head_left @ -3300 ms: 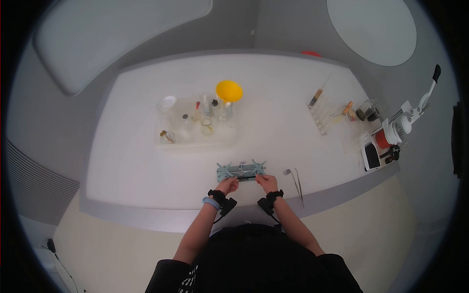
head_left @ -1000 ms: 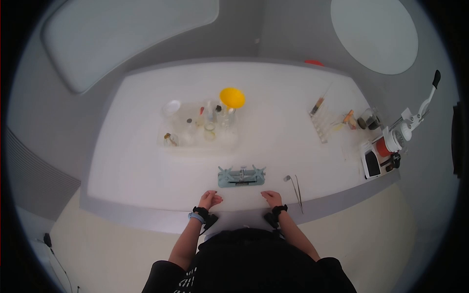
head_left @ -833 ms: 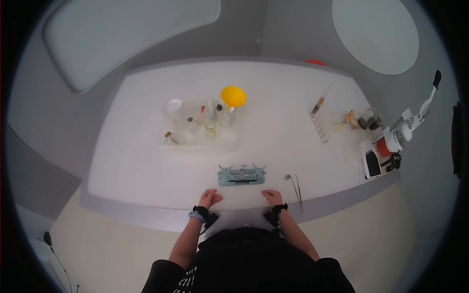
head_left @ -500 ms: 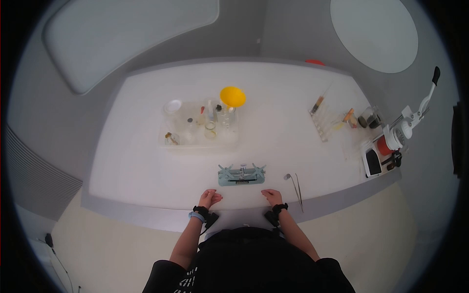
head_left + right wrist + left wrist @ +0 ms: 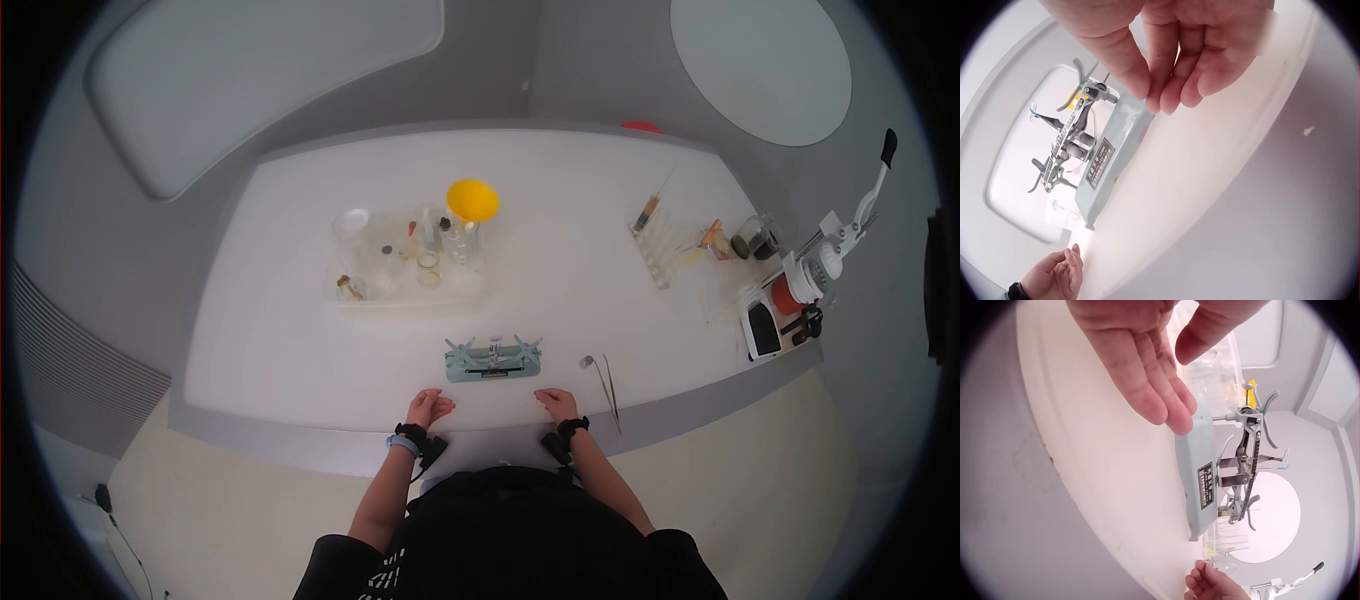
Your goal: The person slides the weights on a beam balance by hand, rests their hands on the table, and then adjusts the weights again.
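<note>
A pale blue-green table balance (image 5: 493, 362) stands near the table's front edge, with cross-shaped supports at both ends and no pans on them. Its graduated beam (image 5: 1249, 465) and dark nameplate (image 5: 1205, 485) face me. My left hand (image 5: 428, 406) is in front of the balance's left end, fingers relaxed and holding nothing. In the right wrist view my right hand (image 5: 1179, 56) has loosely bent fingers, thumb tip beside the index finger, with no object visible between them. It is off the balance's front right corner. Both hands are apart from each other.
Tweezers (image 5: 612, 393) and a small round metal piece (image 5: 587, 362) lie right of the balance. Behind stands a clear bin (image 5: 405, 300) of glassware with a yellow funnel (image 5: 472, 200). A test-tube rack (image 5: 650, 255), jars (image 5: 763, 240) and a lever press (image 5: 805, 275) occupy the right side.
About three seconds ago both hands were at the front of the balance's beam. They have drawn back toward the table edge and apart. Over the last second they stay nearly still.
</note>
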A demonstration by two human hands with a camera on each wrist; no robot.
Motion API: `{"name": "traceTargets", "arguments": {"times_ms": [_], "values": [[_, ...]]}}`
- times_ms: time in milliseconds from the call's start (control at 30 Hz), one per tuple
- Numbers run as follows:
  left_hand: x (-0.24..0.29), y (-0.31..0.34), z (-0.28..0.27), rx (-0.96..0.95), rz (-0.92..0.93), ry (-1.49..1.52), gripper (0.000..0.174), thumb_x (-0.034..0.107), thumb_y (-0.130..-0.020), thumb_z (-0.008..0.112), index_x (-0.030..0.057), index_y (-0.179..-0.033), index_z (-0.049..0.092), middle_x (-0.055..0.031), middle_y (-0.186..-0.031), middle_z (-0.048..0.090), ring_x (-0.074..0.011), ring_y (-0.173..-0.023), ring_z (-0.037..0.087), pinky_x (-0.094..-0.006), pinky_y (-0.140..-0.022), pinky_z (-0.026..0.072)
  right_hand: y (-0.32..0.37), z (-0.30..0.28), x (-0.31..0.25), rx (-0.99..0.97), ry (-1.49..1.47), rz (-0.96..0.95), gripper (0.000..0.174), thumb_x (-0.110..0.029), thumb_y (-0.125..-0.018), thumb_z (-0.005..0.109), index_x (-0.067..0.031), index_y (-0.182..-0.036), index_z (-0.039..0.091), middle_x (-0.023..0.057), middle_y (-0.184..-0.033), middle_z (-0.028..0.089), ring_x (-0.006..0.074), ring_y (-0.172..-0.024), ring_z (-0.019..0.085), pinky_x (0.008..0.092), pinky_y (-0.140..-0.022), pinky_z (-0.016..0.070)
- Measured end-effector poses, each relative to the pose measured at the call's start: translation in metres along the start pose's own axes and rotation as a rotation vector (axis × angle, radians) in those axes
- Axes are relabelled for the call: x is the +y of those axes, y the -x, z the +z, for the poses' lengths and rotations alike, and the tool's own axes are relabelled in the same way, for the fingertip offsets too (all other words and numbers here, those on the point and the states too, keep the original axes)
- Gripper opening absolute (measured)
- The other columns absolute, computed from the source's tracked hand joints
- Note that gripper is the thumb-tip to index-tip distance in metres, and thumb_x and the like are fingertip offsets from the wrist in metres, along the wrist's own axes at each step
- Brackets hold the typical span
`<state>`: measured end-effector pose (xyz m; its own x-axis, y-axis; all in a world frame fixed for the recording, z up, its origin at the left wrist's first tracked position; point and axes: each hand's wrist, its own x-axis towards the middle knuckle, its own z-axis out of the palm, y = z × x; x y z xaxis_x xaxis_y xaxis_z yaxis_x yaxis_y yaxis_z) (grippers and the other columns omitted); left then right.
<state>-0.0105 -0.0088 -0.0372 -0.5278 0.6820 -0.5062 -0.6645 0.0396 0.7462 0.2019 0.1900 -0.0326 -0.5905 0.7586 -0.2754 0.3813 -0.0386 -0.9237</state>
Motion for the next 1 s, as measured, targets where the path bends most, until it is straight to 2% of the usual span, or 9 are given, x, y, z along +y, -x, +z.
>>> {"name": "traceTargets", "arguments": {"times_ms": [367,567,667,733,800,900,1000], "values": [[-0.001,0.0,-0.002,-0.011,0.004,0.013,0.019,0.016,-0.081,0.04,0.0003,-0.092,0.039,-0.0163,-0.076,0.054,-0.0236,-0.069,0.056,-0.0301,-0.065,0.0473,-0.002,0.001,0.005,0.007,0.043,-0.022,0.022,-0.023,-0.07,0.057,-0.0028,-0.078,0.06,0.0007,-0.066,0.056,0.0074,-0.058,0.048,0.0198,-0.052,0.0385],[-0.004,0.0,0.001,0.009,0.044,-0.048,0.021,0.02,-0.08,0.042,0.0012,-0.091,0.041,-0.0133,-0.075,0.055,-0.0203,-0.069,0.056,-0.0269,-0.064,0.0468,0.0,0.002,-0.002,0.003,0.047,-0.02,0.021,-0.022,-0.07,0.057,-0.0024,-0.078,0.06,0.0009,-0.066,0.056,0.0077,-0.058,0.048,0.0196,-0.052,0.0383],[-0.001,0.0,0.007,0.056,0.007,-0.082,0.02,0.02,-0.08,0.043,0.0023,-0.09,0.043,-0.0109,-0.074,0.055,-0.0189,-0.069,0.056,-0.0269,-0.065,0.0459,-0.001,0.01,-0.01,-0.018,0.069,0.048,0.023,-0.024,-0.07,0.057,-0.003,-0.079,0.06,0.0012,-0.068,0.056,0.0074,-0.06,0.048,0.0193,-0.053,0.0383],[0.003,0.003,0.015,0.067,0.015,-0.161,0.02,0.022,-0.078,0.044,0.0037,-0.087,0.046,-0.0083,-0.075,0.056,-0.0157,-0.069,0.055,-0.0242,-0.064,0.0436,0.003,0.019,-0.035,-0.085,-0.166,0.197,0.025,-0.026,-0.07,0.057,-0.0031,-0.079,0.059,0.0017,-0.07,0.056,0.0075,-0.064,0.05,0.019,-0.055,0.0386],[0.007,0.003,0.024,0.077,0.039,-0.194,0.02,0.023,-0.078,0.046,0.0046,-0.086,0.047,-0.007,-0.076,0.056,-0.0142,-0.07,0.054,-0.0236,-0.064,0.0422,0.001,0.027,-0.05,-0.115,-0.164,0.252,0.028,-0.029,-0.07,0.056,-0.0042,-0.082,0.058,0.002,-0.074,0.056,0.0081,-0.069,0.051,0.0199,-0.059,0.0392],[0.015,0.001,0.039,0.069,0.086,-0.235,0.019,0.024,-0.077,0.047,0.0059,-0.083,0.049,-0.0051,-0.076,0.056,-0.0123,-0.07,0.053,-0.0231,-0.065,0.0401,-0.004,0.041,-0.062,-0.244,-0.365,0.407,0.034,-0.035,-0.071,0.054,-0.0049,-0.087,0.055,0.0027,-0.081,0.054,0.0094,-0.076,0.05,0.0228,-0.067,0.039],[0.022,0.0,0.054,0.052,0.119,-0.239,0.018,0.023,-0.076,0.047,0.0062,-0.082,0.05,-0.0039,-0.075,0.056,-0.0119,-0.07,0.053,-0.0237,-0.066,0.0392,-0.009,0.052,-0.07,-0.326,-0.473,0.485,0.036,-0.036,-0.072,0.053,-0.0051,-0.089,0.053,0.0026,-0.082,0.053,0.0099,-0.078,0.049,0.0232,-0.069,0.0381]]}}
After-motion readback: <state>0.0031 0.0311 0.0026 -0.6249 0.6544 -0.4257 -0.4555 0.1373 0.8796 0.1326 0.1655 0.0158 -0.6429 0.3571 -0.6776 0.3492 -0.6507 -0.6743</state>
